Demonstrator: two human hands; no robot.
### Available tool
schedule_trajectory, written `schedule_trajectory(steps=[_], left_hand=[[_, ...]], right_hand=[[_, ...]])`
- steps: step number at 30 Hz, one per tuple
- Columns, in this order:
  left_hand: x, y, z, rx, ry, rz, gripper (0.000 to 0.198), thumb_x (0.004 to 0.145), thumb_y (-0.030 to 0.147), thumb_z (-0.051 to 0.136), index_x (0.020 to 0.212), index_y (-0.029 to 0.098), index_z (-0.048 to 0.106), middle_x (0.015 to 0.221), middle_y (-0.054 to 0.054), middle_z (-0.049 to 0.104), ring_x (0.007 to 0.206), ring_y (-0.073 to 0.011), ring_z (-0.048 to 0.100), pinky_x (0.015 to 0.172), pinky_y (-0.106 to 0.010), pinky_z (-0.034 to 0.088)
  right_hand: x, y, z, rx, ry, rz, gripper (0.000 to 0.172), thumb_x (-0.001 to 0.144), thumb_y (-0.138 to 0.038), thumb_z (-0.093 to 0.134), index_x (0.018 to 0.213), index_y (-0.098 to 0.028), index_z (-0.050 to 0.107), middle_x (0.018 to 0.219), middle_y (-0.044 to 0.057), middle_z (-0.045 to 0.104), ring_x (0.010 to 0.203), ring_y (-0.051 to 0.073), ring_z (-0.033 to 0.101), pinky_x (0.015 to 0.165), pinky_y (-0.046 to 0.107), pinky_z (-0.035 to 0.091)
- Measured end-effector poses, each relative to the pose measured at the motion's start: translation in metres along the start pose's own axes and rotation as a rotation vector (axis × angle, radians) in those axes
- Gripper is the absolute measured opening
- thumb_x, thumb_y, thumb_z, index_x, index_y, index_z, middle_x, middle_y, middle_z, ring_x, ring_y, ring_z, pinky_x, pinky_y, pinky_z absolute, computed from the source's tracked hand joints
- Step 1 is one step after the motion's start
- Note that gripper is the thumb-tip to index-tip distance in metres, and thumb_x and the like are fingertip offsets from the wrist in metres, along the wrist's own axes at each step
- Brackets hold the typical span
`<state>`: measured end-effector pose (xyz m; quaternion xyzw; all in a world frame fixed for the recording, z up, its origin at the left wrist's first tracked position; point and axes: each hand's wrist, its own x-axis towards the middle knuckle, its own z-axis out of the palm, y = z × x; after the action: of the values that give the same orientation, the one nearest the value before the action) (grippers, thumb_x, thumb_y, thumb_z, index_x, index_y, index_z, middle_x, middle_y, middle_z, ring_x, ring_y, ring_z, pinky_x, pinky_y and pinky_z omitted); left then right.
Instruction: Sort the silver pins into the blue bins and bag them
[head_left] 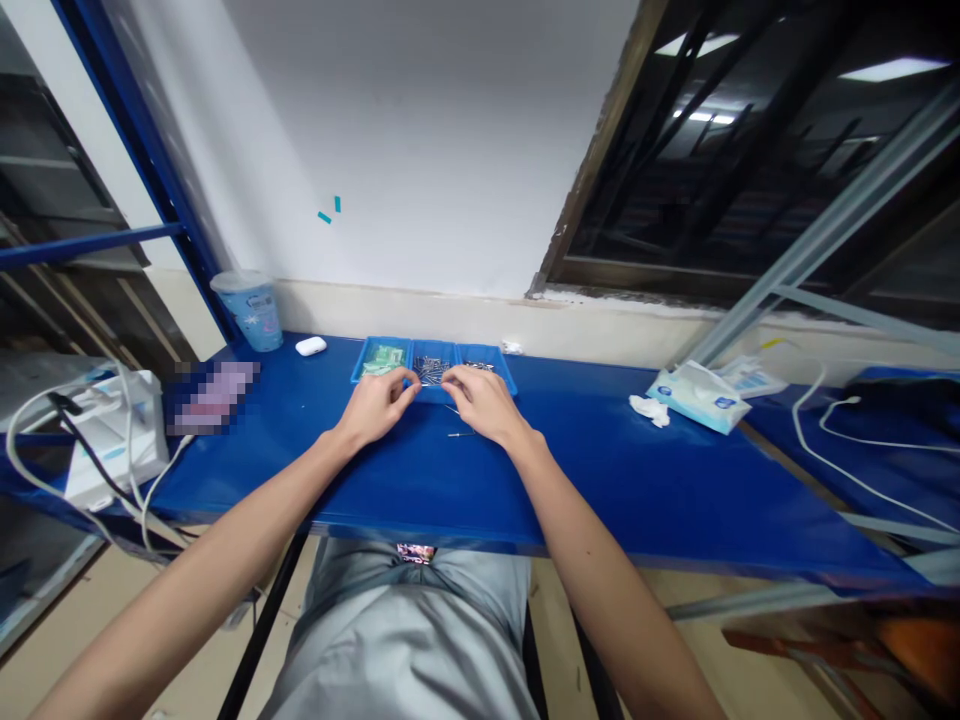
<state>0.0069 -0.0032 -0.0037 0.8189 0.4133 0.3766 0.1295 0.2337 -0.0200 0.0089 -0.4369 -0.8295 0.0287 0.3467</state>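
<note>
Though I can't tell if left hand or right hand pinches anything, a metal pin lies crosswise, nearer the right.

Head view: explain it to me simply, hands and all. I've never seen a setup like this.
There is no machine here. One camera, worn on a person's head, looks forward and down at their bare left hand and right hand.

Both hands are at three blue bins on a blue table. The left bin holds green packets; the middle one, small metal pieces. A thin pin lies by the right hand.

To the left stands a cup; to the right, a tissue box.

The fingertips are pinched, but whether they hold anything is too small to tell.
</note>
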Motion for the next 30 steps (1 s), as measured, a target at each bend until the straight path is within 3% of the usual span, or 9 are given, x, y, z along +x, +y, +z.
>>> schedule_trajectory(steps=[7,12,18,24,30], left_hand=[[-0.001,0.000,-0.001,-0.045,0.009,0.058,0.032,0.098,0.045,0.063,0.113,0.020,0.075,0.055,0.006,0.057,0.049,-0.0122,0.048,0.059,-0.025,0.038],[0.000,-0.003,0.000,0.003,-0.047,0.108,0.027,0.098,0.040,0.062,0.103,0.019,0.079,0.055,0.004,0.059,0.050,-0.0117,0.049,0.059,-0.025,0.038],[0.001,0.002,-0.002,-0.024,0.029,0.148,0.026,0.095,0.039,0.062,0.094,0.017,0.077,0.076,-0.003,0.072,0.060,-0.0128,0.057,0.063,-0.024,0.046],[0.000,0.007,-0.004,-0.121,0.030,0.112,0.025,0.096,0.038,0.061,0.098,0.016,0.074,0.089,-0.004,0.079,0.062,-0.0120,0.064,0.060,-0.021,0.049],[-0.001,0.005,-0.002,-0.180,-0.047,0.086,0.029,0.099,0.042,0.059,0.103,0.016,0.072,0.092,-0.005,0.079,0.068,-0.0142,0.070,0.063,-0.022,0.052]], right_hand=[[0.000,-0.004,0.000,-0.012,-0.023,0.002,0.013,0.102,-0.021,0.053,0.101,-0.021,0.067,0.098,0.006,0.074,0.082,0.020,0.064,0.074,0.030,0.041],[0.000,-0.012,0.003,0.016,-0.032,-0.045,0.014,0.104,-0.023,0.051,0.101,-0.021,0.065,0.103,0.007,0.073,0.087,0.021,0.065,0.078,0.031,0.042],[0.000,-0.013,0.007,0.063,-0.008,-0.033,0.014,0.105,-0.029,0.052,0.105,-0.023,0.065,0.103,0.007,0.074,0.090,0.023,0.067,0.081,0.032,0.046],[-0.001,-0.010,0.010,0.048,-0.052,-0.052,0.020,0.103,-0.024,0.055,0.119,-0.023,0.067,0.120,0.010,0.074,0.105,0.025,0.069,0.089,0.035,0.049],[0.000,-0.012,0.011,0.029,-0.065,-0.053,0.014,0.104,-0.024,0.053,0.105,-0.021,0.067,0.106,0.008,0.073,0.093,0.023,0.067,0.082,0.032,0.046]])
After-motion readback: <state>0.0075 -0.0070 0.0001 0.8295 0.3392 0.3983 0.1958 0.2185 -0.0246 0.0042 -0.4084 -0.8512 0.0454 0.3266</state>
